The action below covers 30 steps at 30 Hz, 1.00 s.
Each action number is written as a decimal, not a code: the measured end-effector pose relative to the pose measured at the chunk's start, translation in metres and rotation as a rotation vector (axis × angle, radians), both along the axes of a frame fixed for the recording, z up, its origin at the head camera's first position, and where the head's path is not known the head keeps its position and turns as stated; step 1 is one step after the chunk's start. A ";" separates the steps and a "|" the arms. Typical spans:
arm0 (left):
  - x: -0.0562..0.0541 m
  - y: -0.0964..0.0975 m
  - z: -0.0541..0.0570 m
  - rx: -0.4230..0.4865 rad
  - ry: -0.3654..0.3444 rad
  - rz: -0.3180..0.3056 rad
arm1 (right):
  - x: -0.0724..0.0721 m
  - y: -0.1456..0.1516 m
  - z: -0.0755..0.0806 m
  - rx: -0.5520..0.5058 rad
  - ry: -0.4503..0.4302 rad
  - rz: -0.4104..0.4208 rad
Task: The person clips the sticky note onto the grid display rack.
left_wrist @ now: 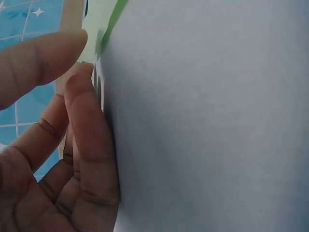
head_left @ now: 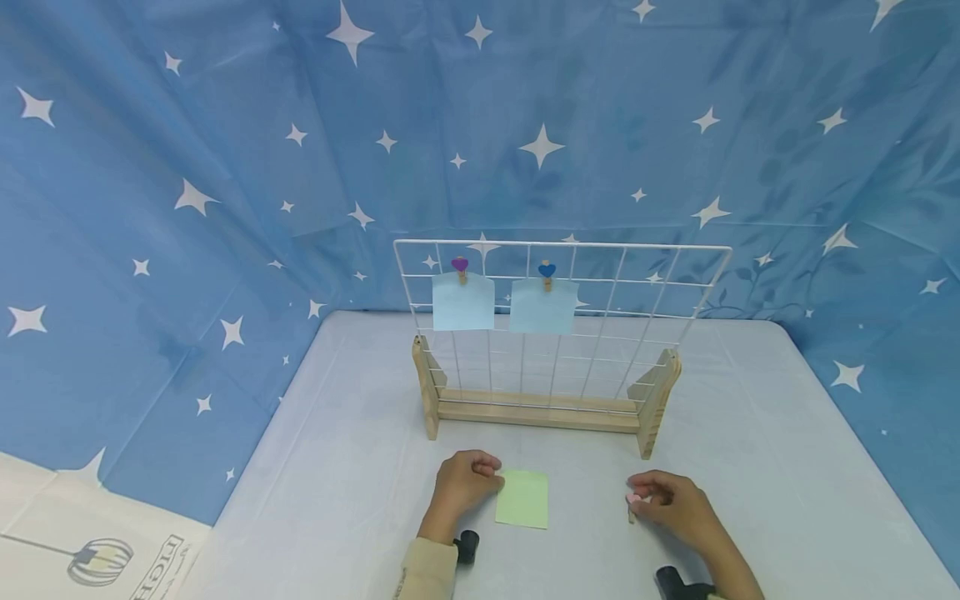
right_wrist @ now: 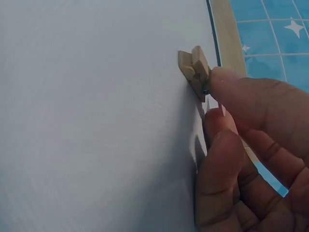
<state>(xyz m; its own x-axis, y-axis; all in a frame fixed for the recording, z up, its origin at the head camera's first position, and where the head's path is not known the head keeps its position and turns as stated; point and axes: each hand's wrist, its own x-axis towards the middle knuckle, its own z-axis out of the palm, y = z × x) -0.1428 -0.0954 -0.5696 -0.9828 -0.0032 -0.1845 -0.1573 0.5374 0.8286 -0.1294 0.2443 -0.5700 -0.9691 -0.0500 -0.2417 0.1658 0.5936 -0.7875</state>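
A light green square of paper (head_left: 522,500) lies on the white table in front of the grid rack. My left hand (head_left: 467,485) is at its upper left edge, thumb and forefinger at the paper. Seen from the left wrist, the green paper (left_wrist: 99,29) rises a little beside the thumb tip. My right hand (head_left: 671,507) pinches a small wooden clothespin with a pink heart (head_left: 633,498) close over the table. In the right wrist view, the bare wooden end of the clothespin (right_wrist: 193,70) points away from the fingertips.
Behind the hands stands a white wire grid (head_left: 600,312) on a wooden base (head_left: 536,415). Two light blue papers (head_left: 462,307) hang on it, one from a purple heart clothespin (head_left: 461,267), the other from a blue heart clothespin (head_left: 547,272). A blue star-patterned curtain (head_left: 600,100) backs the table.
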 end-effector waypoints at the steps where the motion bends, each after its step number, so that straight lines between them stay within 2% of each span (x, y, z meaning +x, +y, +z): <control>1: 0.000 0.000 0.000 -0.007 0.007 -0.004 | 0.000 -0.001 0.000 0.014 -0.003 -0.006; 7: -0.001 0.001 0.001 -0.048 0.043 -0.020 | 0.002 -0.001 -0.002 0.043 -0.014 -0.015; 12: -0.002 0.000 0.003 -0.054 0.032 -0.029 | 0.003 0.000 -0.002 0.021 -0.016 0.000; 22: -0.003 -0.005 0.004 -0.036 0.014 -0.076 | 0.004 0.011 0.000 -0.178 -0.022 0.103; 25: -0.004 -0.007 0.006 -0.009 0.003 -0.095 | 0.004 0.012 0.000 -0.237 -0.023 0.103; 30: -0.004 -0.010 0.011 0.023 -0.005 -0.104 | 0.005 0.011 0.003 -0.336 0.052 0.085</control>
<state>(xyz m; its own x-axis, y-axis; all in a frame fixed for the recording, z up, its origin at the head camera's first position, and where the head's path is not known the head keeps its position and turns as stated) -0.1470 -0.1052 -0.5590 -0.9767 0.1032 -0.1881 -0.1057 0.5318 0.8403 -0.1248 0.2549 -0.5671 -0.9685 -0.1998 -0.1484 0.0812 0.3098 -0.9473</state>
